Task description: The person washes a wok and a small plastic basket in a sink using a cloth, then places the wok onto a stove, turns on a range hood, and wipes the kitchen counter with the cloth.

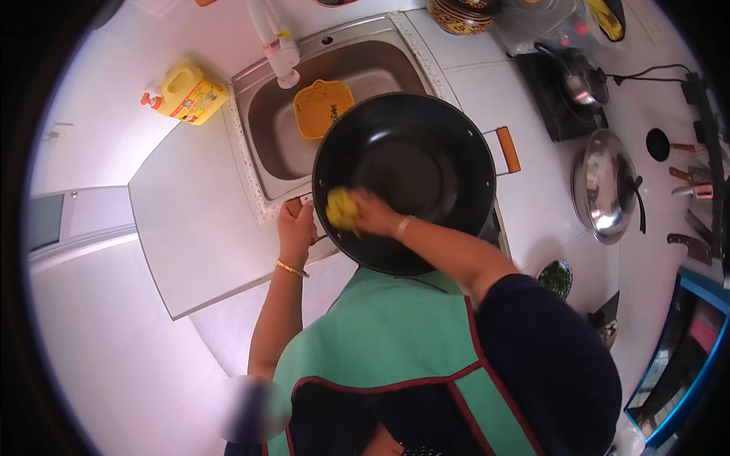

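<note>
A large black wok [414, 178] is tilted at the front of the counter, partly over the sink's right side. My left hand [296, 228] is closed around its wooden side handle. Inside the wok, my right hand [374, 214] presses a yellow cloth or sponge [342, 210] against the left inner wall; motion blurs it, so I cannot tell which. A second wooden handle [507, 150] sticks out at the wok's right, with nothing on it. In the steel sink [262, 144] behind lies a yellow plastic basket [323, 106] with green scraps in it.
A white faucet [280, 57] hangs over the sink. To its left stands a yellow detergent jug [190, 91]. At right are a small pot [584, 80], a domed steel lid [608, 190], a bowl of chopped greens [557, 278] and several knives [690, 247] along the wall.
</note>
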Action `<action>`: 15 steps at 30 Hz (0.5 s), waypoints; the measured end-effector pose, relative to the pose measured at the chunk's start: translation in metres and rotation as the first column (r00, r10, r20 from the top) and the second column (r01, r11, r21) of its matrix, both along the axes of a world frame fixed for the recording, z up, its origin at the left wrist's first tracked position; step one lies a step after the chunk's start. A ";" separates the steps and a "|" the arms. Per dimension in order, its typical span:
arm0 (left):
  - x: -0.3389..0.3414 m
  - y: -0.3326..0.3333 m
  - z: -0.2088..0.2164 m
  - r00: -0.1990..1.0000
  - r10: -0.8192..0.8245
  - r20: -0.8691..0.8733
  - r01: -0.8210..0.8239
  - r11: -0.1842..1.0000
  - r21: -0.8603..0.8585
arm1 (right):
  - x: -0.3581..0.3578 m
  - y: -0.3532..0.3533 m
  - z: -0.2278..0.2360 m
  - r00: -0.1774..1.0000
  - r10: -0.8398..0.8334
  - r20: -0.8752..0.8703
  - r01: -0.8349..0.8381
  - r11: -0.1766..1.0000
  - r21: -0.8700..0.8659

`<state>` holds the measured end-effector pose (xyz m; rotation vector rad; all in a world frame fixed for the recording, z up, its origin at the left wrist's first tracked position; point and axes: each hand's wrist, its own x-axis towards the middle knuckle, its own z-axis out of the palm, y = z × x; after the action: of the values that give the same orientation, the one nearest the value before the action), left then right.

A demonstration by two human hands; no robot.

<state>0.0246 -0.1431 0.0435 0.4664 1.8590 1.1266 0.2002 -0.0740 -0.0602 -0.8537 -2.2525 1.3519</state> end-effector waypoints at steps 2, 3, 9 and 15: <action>-0.004 0.000 0.002 1.000 0.011 -0.002 -0.011 1.000 -0.003 | 0.056 -0.006 0.006 0.866 0.462 0.190 -0.430 0.883 -0.188; -0.005 -0.005 0.002 1.000 -0.006 -0.004 0.006 1.000 0.005 | 0.073 0.011 0.025 0.675 0.652 0.344 -0.587 0.758 -0.284; -0.005 0.013 0.021 0.998 -0.054 -0.034 0.055 0.998 0.026 | -0.001 0.120 0.144 0.812 0.287 0.508 -0.583 0.443 0.681; -0.012 0.019 0.012 0.984 -0.122 -0.134 0.125 0.992 0.018 | -0.013 0.202 0.120 0.817 0.345 0.462 -0.553 0.240 0.798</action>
<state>0.0129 -0.1237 0.0551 0.6767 1.9028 1.0597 0.1869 0.1280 0.0597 0.1475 -2.9388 -0.1058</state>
